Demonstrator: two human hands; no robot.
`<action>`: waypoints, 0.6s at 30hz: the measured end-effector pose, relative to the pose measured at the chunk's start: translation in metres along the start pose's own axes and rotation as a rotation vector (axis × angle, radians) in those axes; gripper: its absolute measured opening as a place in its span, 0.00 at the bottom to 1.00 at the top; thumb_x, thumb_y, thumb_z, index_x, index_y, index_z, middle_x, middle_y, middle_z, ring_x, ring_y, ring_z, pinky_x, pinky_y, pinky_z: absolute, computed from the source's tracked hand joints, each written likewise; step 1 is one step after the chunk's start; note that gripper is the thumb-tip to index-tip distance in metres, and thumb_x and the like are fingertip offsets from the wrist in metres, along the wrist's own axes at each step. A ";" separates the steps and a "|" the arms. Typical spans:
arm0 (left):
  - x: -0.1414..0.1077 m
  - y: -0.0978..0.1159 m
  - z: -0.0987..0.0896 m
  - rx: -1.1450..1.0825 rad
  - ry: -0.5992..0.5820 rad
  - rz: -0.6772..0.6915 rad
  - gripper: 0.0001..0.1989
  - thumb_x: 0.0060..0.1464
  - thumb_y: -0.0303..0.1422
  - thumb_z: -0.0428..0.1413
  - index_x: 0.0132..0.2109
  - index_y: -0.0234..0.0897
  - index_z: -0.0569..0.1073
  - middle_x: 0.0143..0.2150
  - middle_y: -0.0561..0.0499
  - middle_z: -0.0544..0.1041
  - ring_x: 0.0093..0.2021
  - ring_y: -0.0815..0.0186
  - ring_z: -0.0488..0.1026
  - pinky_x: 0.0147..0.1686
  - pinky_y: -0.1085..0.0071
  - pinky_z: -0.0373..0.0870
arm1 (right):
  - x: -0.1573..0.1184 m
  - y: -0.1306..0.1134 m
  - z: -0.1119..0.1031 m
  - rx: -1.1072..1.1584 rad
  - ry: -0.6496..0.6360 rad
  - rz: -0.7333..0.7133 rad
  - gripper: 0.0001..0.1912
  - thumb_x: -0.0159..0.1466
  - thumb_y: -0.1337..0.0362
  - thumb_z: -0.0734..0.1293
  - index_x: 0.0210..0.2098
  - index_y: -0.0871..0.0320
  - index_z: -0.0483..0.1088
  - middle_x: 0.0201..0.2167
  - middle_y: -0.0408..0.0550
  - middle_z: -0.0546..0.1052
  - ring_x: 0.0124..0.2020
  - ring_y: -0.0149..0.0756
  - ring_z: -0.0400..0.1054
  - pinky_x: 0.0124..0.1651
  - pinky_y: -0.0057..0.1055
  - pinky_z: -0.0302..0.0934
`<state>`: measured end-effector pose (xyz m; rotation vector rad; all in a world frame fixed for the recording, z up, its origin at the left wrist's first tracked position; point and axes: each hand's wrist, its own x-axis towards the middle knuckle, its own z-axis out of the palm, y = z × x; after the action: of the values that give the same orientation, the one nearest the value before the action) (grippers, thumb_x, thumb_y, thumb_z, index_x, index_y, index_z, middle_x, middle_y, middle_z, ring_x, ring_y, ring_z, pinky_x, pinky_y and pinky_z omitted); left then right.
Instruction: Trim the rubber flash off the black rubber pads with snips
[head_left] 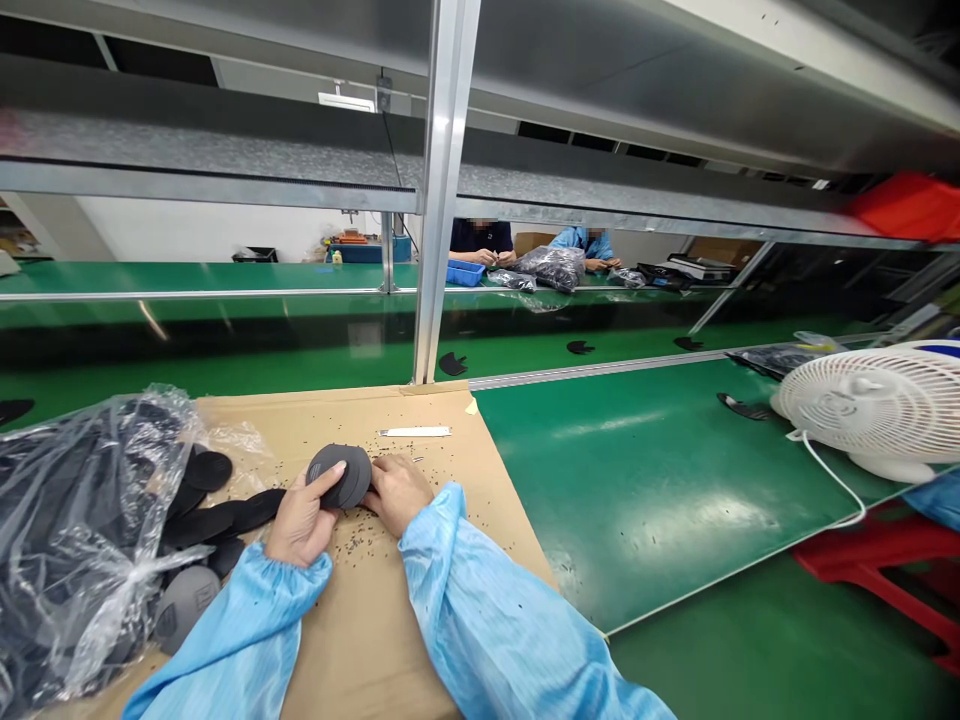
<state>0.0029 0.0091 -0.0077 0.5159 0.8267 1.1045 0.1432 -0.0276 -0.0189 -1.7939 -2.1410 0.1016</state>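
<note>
My left hand (304,515) grips a flat, round black disc (330,470), thumb across its face and fingers beneath. A second layer shows along the right edge, so it may be two discs or one with a flap. My right hand (401,490) is closed at that right edge, its fingertips partly hidden behind the disc. Small black crumbs (356,540) are scattered over the brown cardboard (367,630) below both hands. Just beyond them lies a slim white tool (414,432). More black discs (199,522) spill from a clear plastic bag (82,540) on the left.
A metal post (442,200) rises behind the cardboard. To the right are a green tabletop (600,460), a white fan (870,400) with its cord, and a red stool (885,550). Black notched pieces (452,363) lie on the green strip behind. Two people sit across the bench.
</note>
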 end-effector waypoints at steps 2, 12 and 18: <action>0.000 0.000 0.000 0.006 -0.013 -0.008 0.21 0.42 0.20 0.64 0.46 0.33 0.73 0.43 0.45 0.78 0.41 0.64 0.76 0.39 0.73 0.76 | 0.001 -0.001 -0.001 0.001 -0.008 0.002 0.15 0.62 0.57 0.68 0.44 0.61 0.72 0.40 0.54 0.75 0.46 0.43 0.68 0.52 0.38 0.58; -0.002 0.001 0.002 -0.011 -0.023 0.029 0.15 0.43 0.20 0.62 0.41 0.34 0.75 0.41 0.47 0.78 0.41 0.63 0.76 0.39 0.72 0.77 | -0.007 -0.009 -0.014 0.150 0.260 0.033 0.17 0.66 0.71 0.57 0.52 0.59 0.68 0.45 0.52 0.74 0.48 0.39 0.66 0.54 0.34 0.59; 0.000 0.000 0.001 -0.020 -0.051 0.043 0.14 0.44 0.21 0.62 0.41 0.34 0.75 0.41 0.47 0.78 0.42 0.61 0.77 0.40 0.70 0.78 | -0.010 -0.014 -0.014 0.352 0.379 0.012 0.17 0.69 0.66 0.54 0.54 0.58 0.67 0.45 0.49 0.76 0.47 0.35 0.69 0.52 0.31 0.62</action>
<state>0.0037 0.0088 -0.0065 0.5454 0.7625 1.1337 0.1353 -0.0419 -0.0042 -1.4863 -1.7237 0.1216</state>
